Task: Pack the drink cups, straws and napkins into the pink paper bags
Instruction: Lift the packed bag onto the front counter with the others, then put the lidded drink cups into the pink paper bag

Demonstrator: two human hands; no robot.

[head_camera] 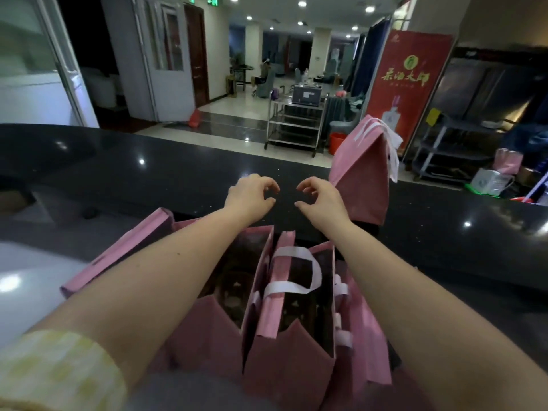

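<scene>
Both my arms stretch forward over a dark counter (148, 179). My left hand (252, 195) and my right hand (318, 200) hover side by side above it, fingers curled and apart, holding nothing. Below my forearms stand several open pink paper bags; the middle bag (284, 345) has white handles (296, 272) folded across its mouth, and a wider bag (204, 330) stands to its left. A closed pink bag (366, 173) with white handles stands upright on the counter just right of my right hand. No cups, straws or napkins show; the bags' insides are dark.
A flat pink bag (118, 253) leans at the left. Beyond the counter lie a tiled hall, a steel trolley (295, 121), a red banner (406, 87), a red bucket (338, 142) and grey shelving (453, 149). A person sits far off.
</scene>
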